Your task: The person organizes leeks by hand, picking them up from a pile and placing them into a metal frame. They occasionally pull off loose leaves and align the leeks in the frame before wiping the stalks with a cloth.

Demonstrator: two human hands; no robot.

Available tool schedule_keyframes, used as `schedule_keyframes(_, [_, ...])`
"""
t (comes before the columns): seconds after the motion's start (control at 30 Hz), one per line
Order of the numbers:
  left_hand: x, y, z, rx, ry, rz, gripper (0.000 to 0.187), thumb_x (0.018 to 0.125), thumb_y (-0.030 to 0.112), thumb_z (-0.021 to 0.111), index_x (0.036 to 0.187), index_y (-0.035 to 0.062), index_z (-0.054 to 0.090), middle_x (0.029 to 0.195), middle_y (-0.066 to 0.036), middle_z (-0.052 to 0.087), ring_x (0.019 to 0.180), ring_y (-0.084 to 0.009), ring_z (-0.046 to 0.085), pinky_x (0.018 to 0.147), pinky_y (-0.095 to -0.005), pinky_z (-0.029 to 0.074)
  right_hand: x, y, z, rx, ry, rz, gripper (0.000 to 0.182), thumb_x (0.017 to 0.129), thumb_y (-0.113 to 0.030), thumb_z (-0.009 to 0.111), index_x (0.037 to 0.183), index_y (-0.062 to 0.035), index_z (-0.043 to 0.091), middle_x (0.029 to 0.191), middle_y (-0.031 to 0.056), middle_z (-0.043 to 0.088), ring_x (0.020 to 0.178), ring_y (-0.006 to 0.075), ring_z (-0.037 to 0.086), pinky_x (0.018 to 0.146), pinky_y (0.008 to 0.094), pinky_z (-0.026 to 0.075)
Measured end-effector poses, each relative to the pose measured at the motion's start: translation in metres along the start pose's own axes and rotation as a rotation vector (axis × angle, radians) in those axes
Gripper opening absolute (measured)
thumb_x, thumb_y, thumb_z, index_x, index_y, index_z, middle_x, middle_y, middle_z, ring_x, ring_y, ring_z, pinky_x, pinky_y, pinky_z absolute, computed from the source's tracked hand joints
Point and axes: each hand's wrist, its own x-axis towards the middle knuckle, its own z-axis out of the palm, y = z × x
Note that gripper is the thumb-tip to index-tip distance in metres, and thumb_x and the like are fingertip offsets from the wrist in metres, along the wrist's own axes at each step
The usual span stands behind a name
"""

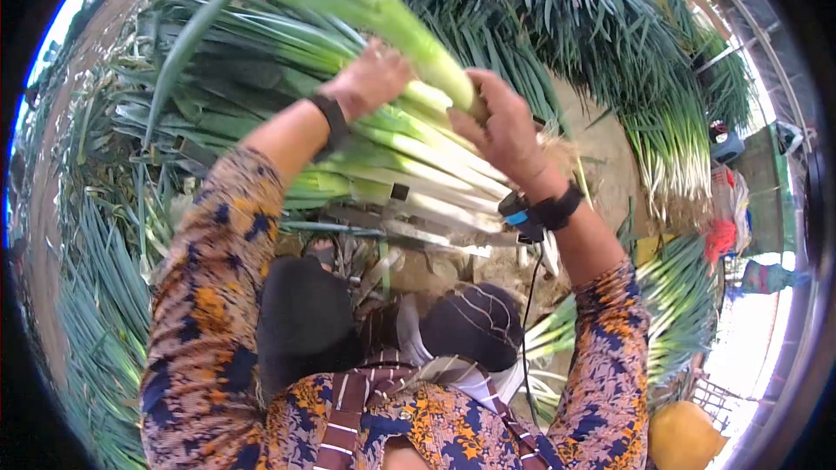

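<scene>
the person is holding one leek (pixel 409 30) above the stacked leeks (pixel 392 165). the right hand (pixel 501 126) has its fingers closing around the pale, firm base; the left hand (pixel 370 78) is steadying the shaft. it is probably stiff, light, top-heavy with floppy leaves.

I see my two hands, my left hand (pixel 370 78) and my right hand (pixel 501 126), each with one black wristband, so two bands: one on the left wrist (pixel 331 124), one on the right wrist (pixel 557 207). Between the hands is one leek (pixel 392 13) lifted above the others. Below it lies one stack of leeks (pixel 401 165), too many stalks overlapping to count. Further off, one long row of leeks (pixel 670 135) lies on the ground. One yellow sack (pixel 684 435) sits at the lower right.
</scene>
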Motion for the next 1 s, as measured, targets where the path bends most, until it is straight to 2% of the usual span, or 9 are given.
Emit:
schedule_keyframes(0.07, [-0.011,0.028,0.057,-0.398,0.308,0.054,0.049,0.082,0.015,0.068,0.129,0.0092,0.056,0.132,-0.013,0.055,0.127,-0.0317,0.049,0.114,-0.0494,0.032,-0.004,0.005,0.016,0.065,-0.037,0.012,0.045,0.082,-0.018,0.073,0.119,0.0004,0.054,0.098,0.0218,0.062,0.085,0.0386,0.063,0.076,0.0407,0.052])
schedule_keyframes(0.13, [-0.049,0.044,0.026,-0.853,0.351,0.024,0.047,0.083,0.013,0.065,0.129,0.0053,0.057,0.13,-0.017,0.056,0.126,-0.0352,0.049,0.114,-0.0483,0.032,-0.013,0.018,0.035,0.065,-0.068,-0.035,0.045,0.082,-0.017,0.073,0.119,0.0,0.053,0.1,0.0218,0.062,0.088,0.0388,0.063,0.076,0.0407,0.052])
schedule_keyframes(0.2, [-0.087,0.042,0.001,-1.102,0.127,-0.016,0.044,0.083,0.013,0.064,0.125,0.0031,0.059,0.128,-0.019,0.057,0.124,-0.0369,0.049,0.112,-0.045,0.035,-0.026,0.023,0.052,0.054,-0.117,0.004,0.045,0.082,-0.017,0.073,0.119,-0.0005,0.053,0.102,0.0214,0.061,0.09,0.0391,0.062,0.077,0.041,0.052])
schedule_keyframes(0.23, [-0.106,0.038,-0.003,-1.107,0.118,0.011,0.037,0.083,0.015,0.068,0.117,0.0033,0.063,0.122,-0.017,0.06,0.113,-0.035,0.056,0.1,-0.0425,0.046,-0.033,0.026,0.059,0.043,-0.143,0.029,0.045,0.082,-0.017,0.073,0.119,-0.0008,0.052,0.103,0.0212,0.061,0.091,0.0393,0.062,0.077,0.0411,0.052])
schedule_keyframes(0.33, [-0.151,0.024,-0.023,-1.231,-0.096,0.034,0.028,0.084,0.014,0.067,0.11,0.003,0.066,0.12,-0.016,0.061,0.108,-0.034,0.058,0.097,-0.0417,0.047,-0.053,0.041,0.082,0.004,-0.156,-0.094,0.047,0.081,-0.018,0.074,0.119,-0.0024,0.051,0.105,0.0202,0.061,0.092,0.039,0.061,0.077,0.0414,0.052])
schedule_keyframes(0.5, [-0.163,0.012,-0.054,-0.715,0.35,0.0,0.031,0.077,0.011,0.066,0.108,0.0075,0.068,0.119,-0.009,0.06,0.118,-0.0305,0.055,0.102,-0.044,0.044,-0.085,0.055,0.104,-0.048,-0.235,-0.036,0.045,0.082,-0.021,0.072,0.12,-0.0066,0.05,0.104,0.0166,0.059,0.09,0.038,0.062,0.074,0.0426,0.053])
schedule_keyframes(0.63, [-0.145,0.001,-0.034,-0.402,0.242,-0.058,0.05,0.075,0.021,0.071,0.123,0.0117,0.061,0.123,-0.008,0.054,0.134,-0.0273,0.042,0.118,-0.0474,0.025,-0.096,0.053,0.112,-0.045,-0.215,0.037,0.041,0.085,-0.024,0.068,0.12,-0.0088,0.052,0.103,0.0155,0.059,0.086,0.0373,0.062,0.073,0.0429,0.053])
schedule_keyframes(0.77, [-0.136,-0.008,-0.02,-0.35,0.043,0.01,0.062,0.066,0.032,0.08,0.123,0.015,0.061,0.12,-0.006,0.056,0.131,-0.025,0.045,0.122,-0.0489,0.016,-0.101,0.046,0.11,-0.02,-0.198,0.035,0.038,0.087,-0.019,0.064,0.121,-0.0075,0.053,0.103,0.0168,0.06,0.088,0.0378,0.062,0.076,0.0432,0.052])
schedule_keyframes(1.0, [-0.142,-0.004,-0.01,-0.36,0.083,0.098,0.062,0.061,0.033,0.083,0.117,0.0148,0.062,0.11,-0.007,0.055,0.118,-0.0265,0.05,0.12,-0.0475,0.021,-0.134,0.059,0.111,-0.111,-0.308,0.215,0.032,0.089,-0.023,0.064,0.118,-0.0103,0.055,0.097,0.0123,0.062,0.087,0.0354,0.062,0.073,0.045,0.05])
